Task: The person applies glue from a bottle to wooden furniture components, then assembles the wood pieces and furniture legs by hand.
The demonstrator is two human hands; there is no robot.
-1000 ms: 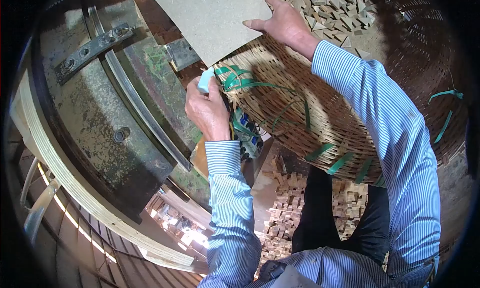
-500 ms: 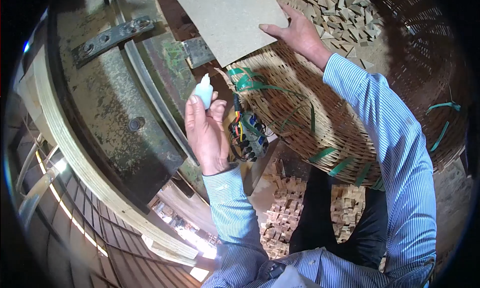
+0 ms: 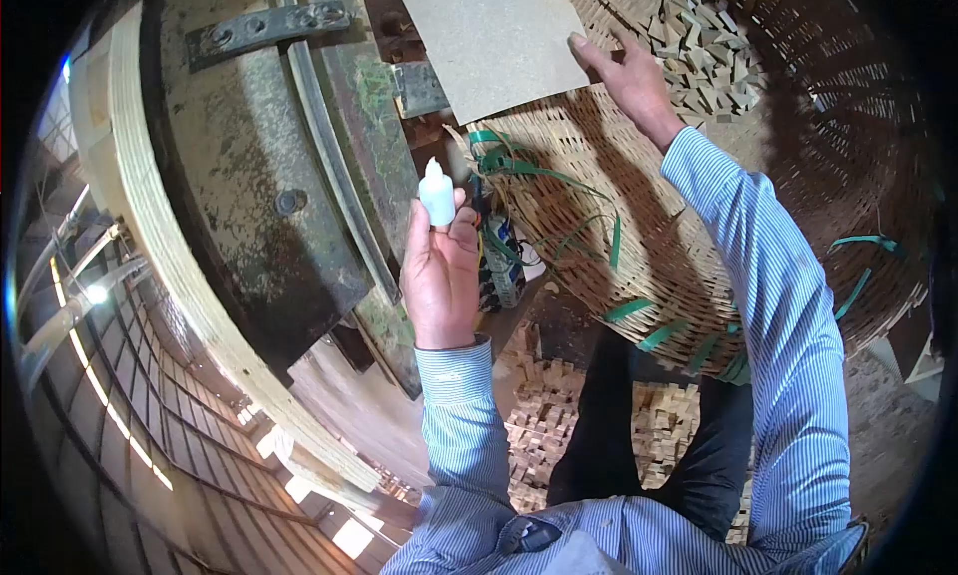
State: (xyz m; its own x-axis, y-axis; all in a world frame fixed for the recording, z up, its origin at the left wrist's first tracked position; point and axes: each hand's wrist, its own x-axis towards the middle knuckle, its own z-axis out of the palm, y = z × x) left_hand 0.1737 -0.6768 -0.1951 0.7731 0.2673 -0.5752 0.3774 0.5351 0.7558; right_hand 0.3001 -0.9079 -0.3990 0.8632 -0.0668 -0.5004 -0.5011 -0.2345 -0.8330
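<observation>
Upright between the thumb and fingers of my left hand (image 3: 442, 276) is a small pale blue-white piece (image 3: 437, 198) with a narrow tip. My right hand (image 3: 631, 84) is at the right edge of a flat grey-beige board (image 3: 499, 46), with the thumb by its corner and the fingers spread; whether it grips the board is unclear. The board lies over the near rim of a large woven basket (image 3: 639, 216), which has green strapping laced through its edge. Several small wood pieces (image 3: 704, 51) lie inside the basket.
A worn metal machine (image 3: 249, 166) with a bolted bracket (image 3: 269, 28) and a curved wooden rim (image 3: 170, 206) stands on the left. Wires and a device (image 3: 507, 271) sit below the basket edge. Many small wood blocks (image 3: 544, 415) cover the floor near my legs.
The view has shifted, so the machine appears further right. My left hand still holds the pale piece, now more upright. The fingers of my right hand have moved off the board's far edge.
</observation>
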